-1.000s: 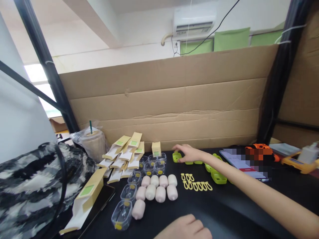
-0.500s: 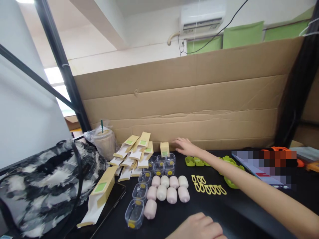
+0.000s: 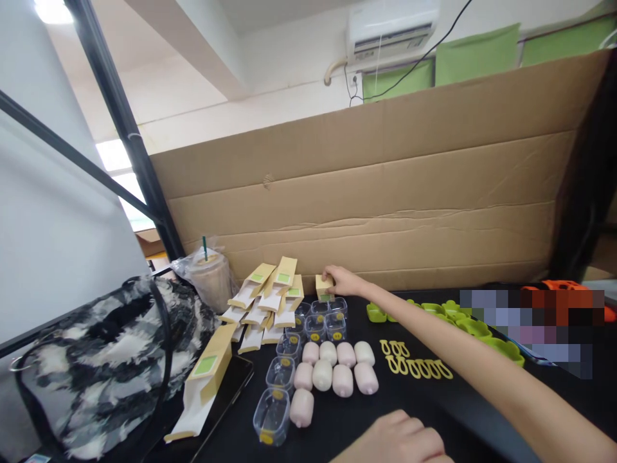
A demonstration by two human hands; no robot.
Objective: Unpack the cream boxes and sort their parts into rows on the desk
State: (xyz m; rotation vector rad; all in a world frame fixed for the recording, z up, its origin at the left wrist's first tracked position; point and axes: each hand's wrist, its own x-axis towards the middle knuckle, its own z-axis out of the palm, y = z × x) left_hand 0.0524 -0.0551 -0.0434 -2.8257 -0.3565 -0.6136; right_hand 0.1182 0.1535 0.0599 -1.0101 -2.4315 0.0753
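Note:
At the back, my right hand [image 3: 341, 281] has its fingers closed on a small tan box [image 3: 324, 287] with a green label, behind the clear plastic cups [image 3: 272, 417]. My left hand [image 3: 402, 440] rests low at the front edge of the view, fingers curled together; whatever is under them is hidden. Pale pink and white rounded pieces [image 3: 342, 380] lie in rows beside the cups. Several yellow oval rings [image 3: 420, 368] lie to their right. Open tan cartons [image 3: 272, 299] are piled left of the cups.
A furry black-and-white bag [image 3: 110, 366] and a bagged drink cup [image 3: 212, 280] stand at the left. One carton [image 3: 212, 366] lies on a dark phone [image 3: 241, 373]. Green flower-shaped trays [image 3: 475, 326] sit at the right. Cardboard [image 3: 366, 193] walls off the back.
My right hand has moved left and down onto the small tan box and closed on it. The view has shifted slightly. My left hand looks much the same.

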